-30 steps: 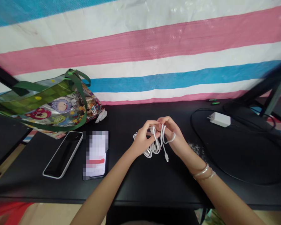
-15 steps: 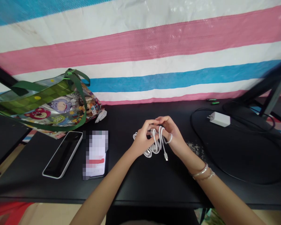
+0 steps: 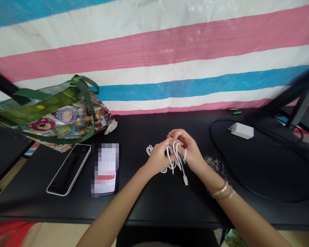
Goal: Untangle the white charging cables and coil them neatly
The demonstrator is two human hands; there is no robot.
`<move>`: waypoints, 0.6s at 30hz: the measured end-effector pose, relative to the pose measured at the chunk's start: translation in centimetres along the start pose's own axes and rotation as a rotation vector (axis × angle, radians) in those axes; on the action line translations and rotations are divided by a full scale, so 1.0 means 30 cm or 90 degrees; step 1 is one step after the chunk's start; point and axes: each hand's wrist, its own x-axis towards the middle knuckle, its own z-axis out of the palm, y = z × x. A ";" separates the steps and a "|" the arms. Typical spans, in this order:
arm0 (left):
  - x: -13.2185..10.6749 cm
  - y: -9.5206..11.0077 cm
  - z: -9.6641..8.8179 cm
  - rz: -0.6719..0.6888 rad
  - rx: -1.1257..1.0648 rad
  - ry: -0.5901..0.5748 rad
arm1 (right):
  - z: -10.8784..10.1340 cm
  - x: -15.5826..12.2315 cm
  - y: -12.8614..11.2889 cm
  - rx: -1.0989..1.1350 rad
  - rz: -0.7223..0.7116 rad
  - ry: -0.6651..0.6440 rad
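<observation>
Head cam, looking down at a black desk (image 3: 164,206), and both hands are right in the middle of it, close together and bunched around a white charging cable (image 3: 175,158). The left hand (image 3: 158,158) is curled shut over the coils, and the right hand (image 3: 189,151) is curled in from the other side, with its fingers (image 3: 175,134) overlapping the left's on top. So both are gripping the cable, though exactly which strand sits in which hand is hidden by the fingers. One loop pokes out on the left, just above the desk or maybe lying on it, can't really tell. Below the hands, the USB-C-looking plug (image 3: 185,180) hangs off the end. Two thin bangles (image 3: 222,191) sit on the right wrist.

Left of the hands there's a white-edged phone (image 3: 68,169) lying face up, then a second phone (image 3: 104,169) with its screen pixelated out, and behind them a shiny cartoon-print tote bag (image 3: 51,118) with dark green straps. On the right, a white wall charger (image 3: 242,130) sits on a round black base (image 3: 267,168) with a black cord (image 3: 215,132) curving around it, and some pale crumbs (image 3: 215,164) lie just beside the right hand. Behind it all hangs a pink, white and blue striped tarp (image 3: 154,51)
</observation>
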 end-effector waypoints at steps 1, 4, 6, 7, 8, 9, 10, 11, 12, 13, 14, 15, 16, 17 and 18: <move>0.001 0.002 0.001 0.008 0.001 -0.004 | -0.001 0.000 0.000 -0.010 -0.012 0.000; 0.003 0.004 0.005 0.024 0.002 -0.009 | -0.005 -0.001 -0.001 -0.030 -0.036 -0.018; 0.002 0.000 0.009 0.029 0.016 -0.011 | -0.007 -0.001 -0.002 -0.039 -0.042 -0.036; 0.001 -0.003 0.010 0.030 0.028 -0.010 | -0.008 -0.001 -0.003 -0.044 -0.044 -0.043; 0.000 -0.006 0.010 0.030 0.042 -0.010 | -0.008 -0.001 -0.004 -0.048 -0.046 -0.048; -0.001 -0.009 0.010 0.032 0.054 -0.010 | -0.008 0.000 -0.006 -0.051 -0.050 -0.052; -0.002 -0.012 0.010 0.036 0.064 -0.011 | -0.008 0.000 -0.007 -0.052 -0.055 -0.057; -0.003 -0.015 0.009 0.043 0.069 -0.013 | -0.008 0.001 -0.008 -0.051 -0.060 -0.061; -0.004 -0.017 0.008 0.051 0.071 -0.015 | -0.008 0.001 -0.010 -0.049 -0.065 -0.064; -0.004 -0.020 0.007 0.057 0.073 -0.017 | -0.009 0.002 -0.011 -0.047 -0.069 -0.066; -0.005 -0.022 0.006 0.061 0.075 -0.019 | -0.009 0.003 -0.013 -0.045 -0.071 -0.068; -0.005 -0.023 0.006 0.060 0.078 -0.021 | -0.009 0.003 -0.015 -0.045 -0.071 -0.069; -0.005 -0.025 0.005 0.057 0.081 -0.023 | -0.010 0.003 -0.017 -0.047 -0.069 -0.071; -0.006 -0.027 0.005 0.051 0.084 -0.026 | -0.010 0.003 -0.019 -0.050 -0.067 -0.073; -0.006 -0.028 0.005 0.046 0.086 -0.028 | -0.011 0.003 -0.021 -0.054 -0.064 -0.076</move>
